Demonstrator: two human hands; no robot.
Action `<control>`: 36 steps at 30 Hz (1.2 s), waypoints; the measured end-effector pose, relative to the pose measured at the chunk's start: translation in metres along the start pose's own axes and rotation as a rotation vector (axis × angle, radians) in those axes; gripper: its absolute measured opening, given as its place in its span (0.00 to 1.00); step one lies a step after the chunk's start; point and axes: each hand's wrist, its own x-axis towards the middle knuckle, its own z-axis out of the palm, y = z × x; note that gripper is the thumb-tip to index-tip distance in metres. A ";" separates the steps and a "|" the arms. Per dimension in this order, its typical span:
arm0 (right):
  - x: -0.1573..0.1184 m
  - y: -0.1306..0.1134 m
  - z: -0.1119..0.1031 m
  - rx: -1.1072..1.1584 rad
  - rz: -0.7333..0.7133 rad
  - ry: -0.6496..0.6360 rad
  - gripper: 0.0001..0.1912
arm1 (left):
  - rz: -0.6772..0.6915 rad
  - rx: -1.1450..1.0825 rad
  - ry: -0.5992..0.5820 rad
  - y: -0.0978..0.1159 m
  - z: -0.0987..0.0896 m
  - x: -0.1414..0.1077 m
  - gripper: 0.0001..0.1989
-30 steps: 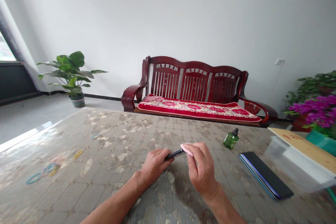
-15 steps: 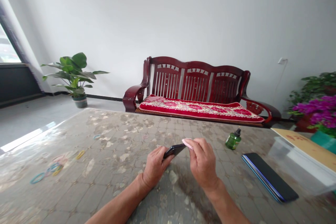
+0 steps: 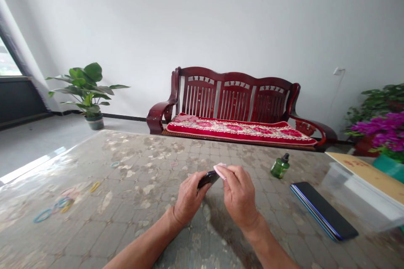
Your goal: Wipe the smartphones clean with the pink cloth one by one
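A dark phone (image 3: 208, 179) is held tilted above the table, with my left hand (image 3: 190, 195) closed round its near left end. Pinched in the fingers of my right hand (image 3: 239, 195) is a small pale pink cloth (image 3: 220, 170), which lies against the phone's far right end. My fingers cover much of the phone and part of the cloth. To the right of my hands a stack of phones (image 3: 323, 211) rests on the table, its top one showing a black face. A green bottle with a black spray top (image 3: 280, 166) stands just behind the stack.
Coloured rubber bands (image 3: 65, 204) lie at the left of the patterned table cover (image 3: 132, 201). A clear plastic box (image 3: 350, 193) with a tan board on it stands at the right, beside purple flowers (image 3: 383, 130). Beyond the table is a red wooden bench (image 3: 236, 96).
My right hand and the pink cloth have shifted slightly left along the phone's edge, covering more of it. My left hand still grips the phone.
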 end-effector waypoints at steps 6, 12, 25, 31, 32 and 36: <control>-0.005 0.020 0.010 0.088 0.185 0.008 0.15 | -0.056 0.006 0.086 -0.008 0.005 -0.003 0.16; -0.009 0.014 0.022 0.312 0.331 -0.020 0.14 | -0.106 0.002 0.114 -0.011 0.007 -0.004 0.24; -0.011 0.010 0.021 0.392 0.370 -0.040 0.13 | 0.068 0.082 0.033 0.015 -0.019 0.021 0.08; -0.018 0.013 0.027 0.415 0.405 -0.104 0.12 | -0.056 0.187 -0.090 0.025 -0.030 0.034 0.06; -0.021 0.014 0.029 0.416 0.408 -0.131 0.12 | -0.073 0.189 -0.087 0.026 -0.030 0.035 0.06; -0.036 0.019 0.038 0.421 0.434 -0.247 0.12 | -0.117 0.175 -0.012 0.024 -0.028 0.031 0.07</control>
